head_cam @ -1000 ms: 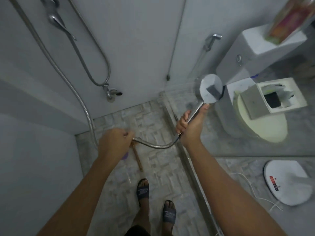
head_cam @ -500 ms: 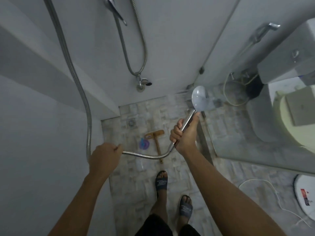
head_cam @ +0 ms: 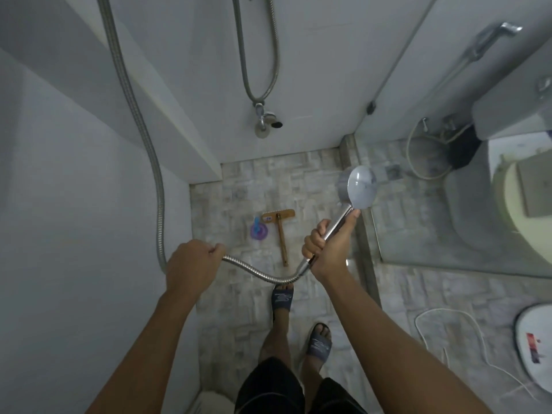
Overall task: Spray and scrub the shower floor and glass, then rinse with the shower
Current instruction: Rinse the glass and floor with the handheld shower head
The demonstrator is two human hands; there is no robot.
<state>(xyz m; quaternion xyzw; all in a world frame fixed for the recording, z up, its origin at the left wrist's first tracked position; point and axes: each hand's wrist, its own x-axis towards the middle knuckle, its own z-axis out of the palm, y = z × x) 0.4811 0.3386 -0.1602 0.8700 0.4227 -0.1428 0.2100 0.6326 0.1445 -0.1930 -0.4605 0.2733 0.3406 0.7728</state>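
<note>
Two closed grips: right hand on the shower head, left hand on its hose; brush label illegible.

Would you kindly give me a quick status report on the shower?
Right hand grips chrome handheld shower head. Left hand holds its ribbed metal hose. Wooden scrub brush and small purple object lie on grey tiled floor ahead.

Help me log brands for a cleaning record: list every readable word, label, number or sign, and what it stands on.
No text can be read in this picture.
Sticker on the brush: too small to read.
Pale marks on the slippers: blurred.
Red and black label on the white disc: blurred.
</note>
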